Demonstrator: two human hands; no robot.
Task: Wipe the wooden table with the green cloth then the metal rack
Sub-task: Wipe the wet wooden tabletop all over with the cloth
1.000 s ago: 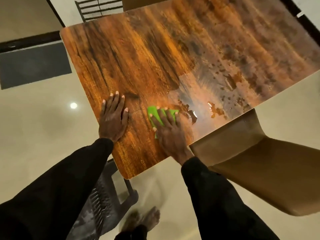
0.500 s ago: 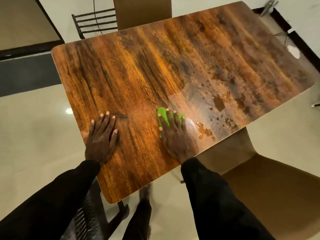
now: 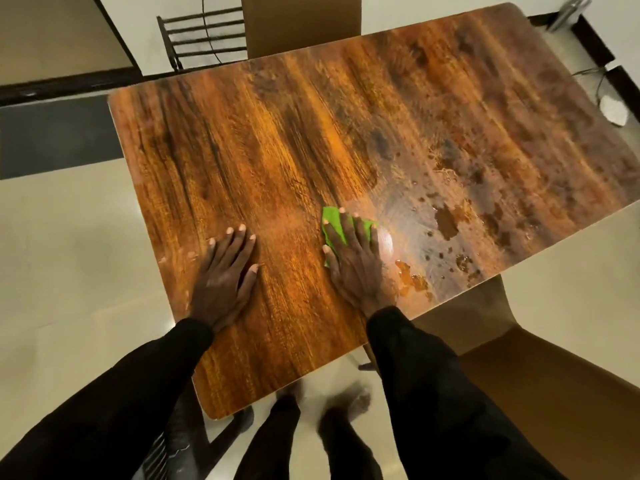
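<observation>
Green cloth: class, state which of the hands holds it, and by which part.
No grip: the right hand presses the green cloth flat, covering its middle.

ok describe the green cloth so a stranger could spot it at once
Start at the large brown wooden table that fills the view, then find the right hand pressed flat near its close edge. The bright green cloth peeks out beneath those fingers, the only green thing; the left hand beside it covers bare wood.

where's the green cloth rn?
Head view: the green cloth lies flat on the wooden table, pressed under the right hand, between the left hand and the wet patches.
</observation>
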